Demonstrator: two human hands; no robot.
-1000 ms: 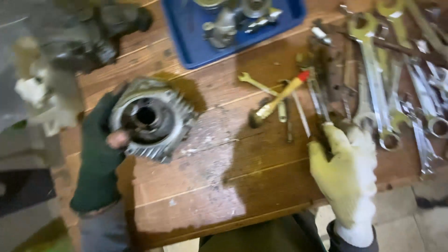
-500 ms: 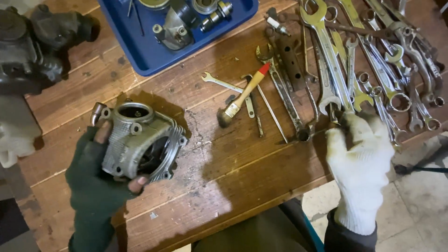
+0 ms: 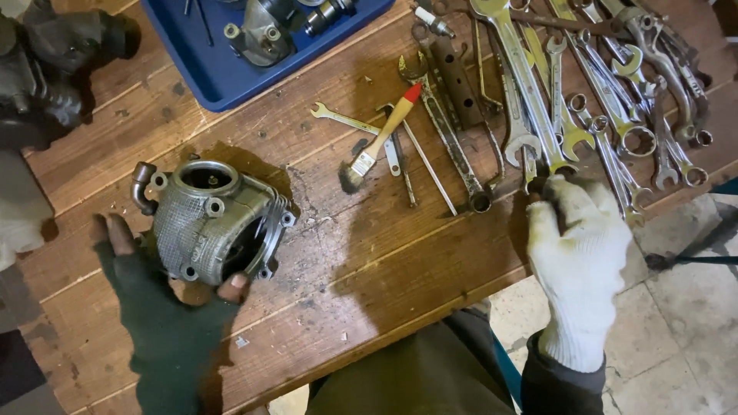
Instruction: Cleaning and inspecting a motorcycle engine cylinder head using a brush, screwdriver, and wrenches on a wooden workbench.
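- While the head camera looked down on the wooden counter (image 3: 369, 269), the left hand (image 3: 165, 307), in a dark green fingerless glove, gripped a grey metal housing (image 3: 215, 223) from below, with the thumb at its lower edge and a finger showing at its left side.
- The housing lay tilted on the counter's left part, its round bore facing the lower right, a ribbed patch on its left flank and a small curved pipe stub (image 3: 141, 184) at its upper left.
- The right hand (image 3: 576, 246), in a white knit glove, sat at the counter's near edge with its fingers curled around the lower end of a tool (image 3: 538, 180) — I could not tell which kind of tool.
- A row of wrenches (image 3: 607, 100) — open-ended and ring types — fanned out across the counter's upper right, just above that hand.
- A paintbrush with a yellow handle and red tip (image 3: 380, 138) lay between the housing and the wrenches, slanted across thin spanners.
- A blue tray (image 3: 207, 69) at the top edge held metal parts.
- A dark engine-like casting (image 3: 54, 69) sat at the upper left corner.
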